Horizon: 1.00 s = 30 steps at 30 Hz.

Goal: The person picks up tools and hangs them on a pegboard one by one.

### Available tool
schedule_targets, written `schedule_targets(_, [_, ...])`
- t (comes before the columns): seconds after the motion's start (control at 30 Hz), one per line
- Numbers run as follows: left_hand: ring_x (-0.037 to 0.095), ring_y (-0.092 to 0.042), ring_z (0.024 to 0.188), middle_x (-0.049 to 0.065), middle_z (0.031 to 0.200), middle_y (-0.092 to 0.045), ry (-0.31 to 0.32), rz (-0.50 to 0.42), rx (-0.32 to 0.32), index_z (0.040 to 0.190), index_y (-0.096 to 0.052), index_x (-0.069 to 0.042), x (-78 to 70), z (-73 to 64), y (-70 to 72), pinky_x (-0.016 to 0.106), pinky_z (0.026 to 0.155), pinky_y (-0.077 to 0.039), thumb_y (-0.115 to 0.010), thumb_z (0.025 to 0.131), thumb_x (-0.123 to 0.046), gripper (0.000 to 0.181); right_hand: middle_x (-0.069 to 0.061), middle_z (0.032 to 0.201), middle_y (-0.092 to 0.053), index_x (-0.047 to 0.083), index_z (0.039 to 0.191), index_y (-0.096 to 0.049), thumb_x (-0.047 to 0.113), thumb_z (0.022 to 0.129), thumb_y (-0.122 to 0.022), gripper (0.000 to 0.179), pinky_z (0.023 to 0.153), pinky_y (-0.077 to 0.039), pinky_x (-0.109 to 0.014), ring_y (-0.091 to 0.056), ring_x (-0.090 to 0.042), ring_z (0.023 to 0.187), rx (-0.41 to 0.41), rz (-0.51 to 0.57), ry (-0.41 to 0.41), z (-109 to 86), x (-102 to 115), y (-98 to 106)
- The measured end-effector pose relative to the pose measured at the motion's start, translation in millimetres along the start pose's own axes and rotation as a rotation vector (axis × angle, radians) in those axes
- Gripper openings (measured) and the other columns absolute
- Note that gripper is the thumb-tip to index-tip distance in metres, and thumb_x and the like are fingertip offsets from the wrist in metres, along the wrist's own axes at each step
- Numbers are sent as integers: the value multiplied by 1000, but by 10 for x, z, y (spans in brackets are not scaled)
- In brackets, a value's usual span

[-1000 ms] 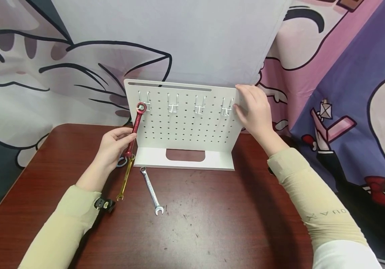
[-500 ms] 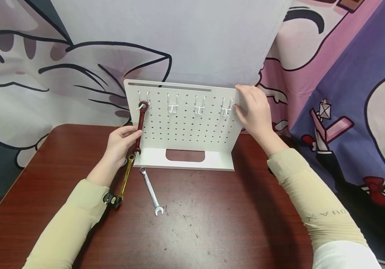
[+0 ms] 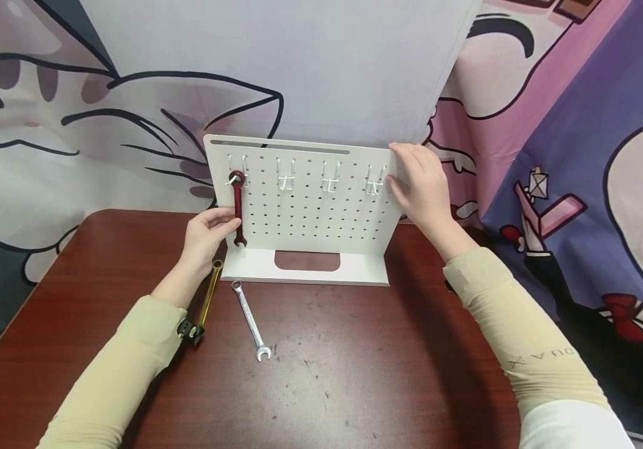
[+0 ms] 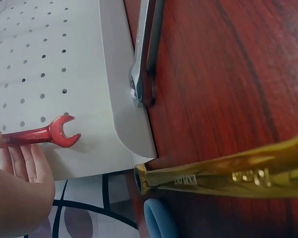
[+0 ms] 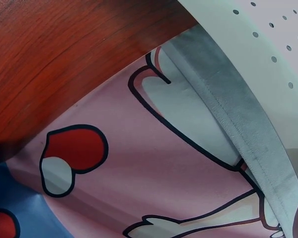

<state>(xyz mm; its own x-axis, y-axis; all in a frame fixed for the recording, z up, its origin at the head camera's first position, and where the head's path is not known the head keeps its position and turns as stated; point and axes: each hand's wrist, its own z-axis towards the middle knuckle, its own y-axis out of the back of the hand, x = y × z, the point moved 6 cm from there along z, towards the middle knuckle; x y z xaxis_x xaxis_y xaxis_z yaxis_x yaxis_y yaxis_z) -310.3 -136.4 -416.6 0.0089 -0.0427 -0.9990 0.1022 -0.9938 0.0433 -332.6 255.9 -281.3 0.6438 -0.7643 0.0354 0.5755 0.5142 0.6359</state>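
My left hand (image 3: pixel 200 240) pinches the shaft of a red combination wrench (image 3: pixel 238 202) between thumb and fingers. The wrench hangs upright against a white pegboard (image 3: pixel 310 218), its ring end around the prong of the leftmost wire hook (image 3: pixel 245 163). Its open-jawed end (image 4: pixel 64 133) points down and shows close to the board in the left wrist view. With thumb in front, my right hand (image 3: pixel 425 187) grips the pegboard's upper right edge. On the table, a gold wrench (image 3: pixel 207 296) lies partly under my left wrist, and a silver wrench (image 3: pixel 251 321) lies before the board.
Three more wire hooks (image 3: pixel 329 178) sit along the board's upper part. A grey-blue loop (image 4: pixel 159 218) rests beside the gold wrench; the remainder of it is out of view. The brown table (image 3: pixel 355 368) meets a cartoon-printed cloth (image 3: pixel 147 137) at the back.
The red wrench has moved right onto the leftmost hook and swung from slanted to upright. My left hand went rightward with it. The right hand keeps its grip on the board.
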Motion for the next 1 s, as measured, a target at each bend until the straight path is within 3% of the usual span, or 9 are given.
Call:
schedule_targets(0.27, [-8, -69, 94, -27, 92, -74, -50, -52, 17, 134, -65, 10, 7, -18, 46, 5, 91, -52, -72, 100, -3, 37, -20, 136, -69, -3, 141, -60, 1, 92, -74, 51, 123, -42, -51, -61, -41, 127, -21, 10, 24, 21, 22, 6])
schedule_targets(0.47, [-9, -72, 93, -23, 95, -76, -96, -73, 49, 131, -62, 17, 10, -113, 146, 6, 89, -55, -70, 99, 2, 37, -20, 137, -69, -3, 142, -60, 2, 93, -73, 50, 125, -40, -49, -61, -40, 128, -6, -5, 16, 9, 13, -1])
schedule_targets(0.8, [-14, -71, 90, -29, 93, -73, -79, 134, 66, 132, -63, 14, 139, -408, 520, 4, 84, -55, -73, 98, 1, 39, -21, 137, -69, -2, 142, -60, 2, 92, -73, 51, 124, -41, -52, -61, -41, 128, -17, -1, 23, 2, 12, -5])
schedule_targets(1.0, [-14, -71, 88, -30, 94, -74, -77, 222, 62, 127, -70, 2, 205, -594, 800, 5, 78, -56, -74, 97, -1, 30, -21, 137, -69, -3, 142, -60, 1, 92, -73, 52, 122, -42, -53, -61, -41, 128, -17, -5, 20, 0, 9, 0])
